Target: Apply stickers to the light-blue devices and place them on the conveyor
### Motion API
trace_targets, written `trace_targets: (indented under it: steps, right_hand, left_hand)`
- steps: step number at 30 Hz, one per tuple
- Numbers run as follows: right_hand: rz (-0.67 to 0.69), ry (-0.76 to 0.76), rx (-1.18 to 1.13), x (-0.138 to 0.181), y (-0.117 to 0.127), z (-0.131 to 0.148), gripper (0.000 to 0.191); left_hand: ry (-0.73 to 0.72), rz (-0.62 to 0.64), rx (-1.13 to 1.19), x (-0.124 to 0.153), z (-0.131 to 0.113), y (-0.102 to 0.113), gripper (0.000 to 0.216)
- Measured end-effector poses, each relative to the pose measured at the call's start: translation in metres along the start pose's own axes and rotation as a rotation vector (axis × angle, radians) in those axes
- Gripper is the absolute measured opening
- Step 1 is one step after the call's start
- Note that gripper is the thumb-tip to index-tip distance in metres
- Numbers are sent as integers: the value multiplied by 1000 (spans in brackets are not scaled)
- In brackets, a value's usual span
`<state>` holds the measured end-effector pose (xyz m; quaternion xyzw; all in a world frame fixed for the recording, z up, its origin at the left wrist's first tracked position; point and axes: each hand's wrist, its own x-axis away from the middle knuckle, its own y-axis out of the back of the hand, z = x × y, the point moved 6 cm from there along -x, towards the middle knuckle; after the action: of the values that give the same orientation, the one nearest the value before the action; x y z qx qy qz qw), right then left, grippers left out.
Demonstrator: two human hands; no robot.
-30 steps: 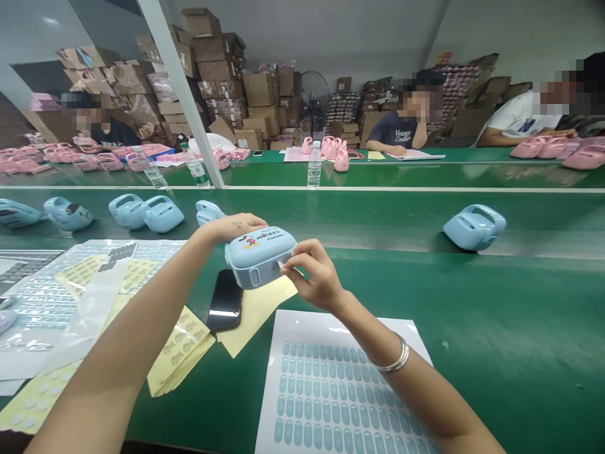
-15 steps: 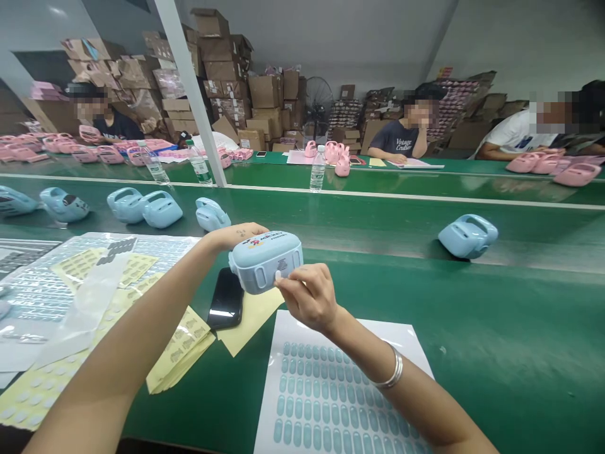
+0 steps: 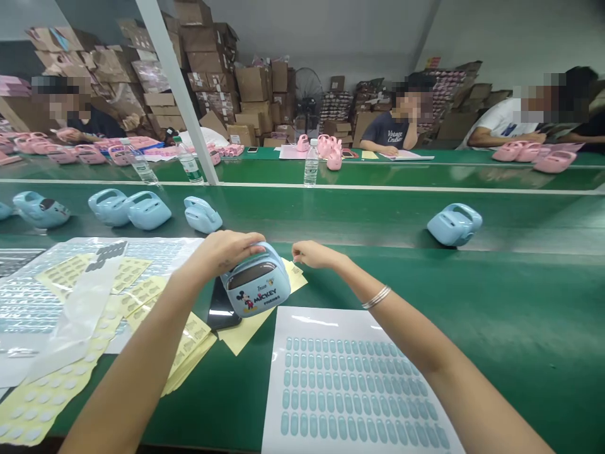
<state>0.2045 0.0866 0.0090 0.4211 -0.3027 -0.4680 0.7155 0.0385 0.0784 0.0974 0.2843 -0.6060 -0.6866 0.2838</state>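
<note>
My left hand (image 3: 227,252) grips the top handle of a light blue plastic case (image 3: 259,291). The case is tilted, showing a dark window and a printed cartoon mouse with lettering. Just to its right is my right hand (image 3: 314,253), fingers curled together and apart from the case; whatever they may hold is too small or hidden. A white sheet (image 3: 326,320) with rows of pale blue oval stickers (image 3: 352,378) lies under my right forearm. A black phone (image 3: 222,309) and yellow paper (image 3: 243,337) lie partly behind the case.
Yellow sticker sheets (image 3: 189,343) and a clear film of blue strips (image 3: 28,309) spread on the left. More blue cases (image 3: 454,224) stand along the green belt. Beyond a rail are water bottles (image 3: 311,165), pink cases (image 3: 553,159) and several seated people.
The case has turned from its side to its printed front and dropped slightly. My right hand has moved off its side, up and back. A white round sticker it pinched no longer shows.
</note>
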Motion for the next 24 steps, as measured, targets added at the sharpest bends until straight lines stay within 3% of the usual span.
trace_targets:
  steps: [5,12,17,21,24]
  right_hand:
    - [223,-75,86,-21,-29,-6,24]
    - [375,-123,127,-22,-30,-15,24]
    - [242,-84,196,-20,-32,-6,22]
    - [87,-36,193,-12,-38,-6,14]
    - [-20,-12,172,-1,-38,-9,18]
  left_hand:
    - [-124,-103,-56,3,-17,-22,46]
    - [-224,-137,-140,2,-30,-39,46]
    - [-178,-183,-78,4,-29,-43,47]
    - [-135,-235,70,11,-29,-42,50]
    - [-91,-286,184,18,-30,-39,55]
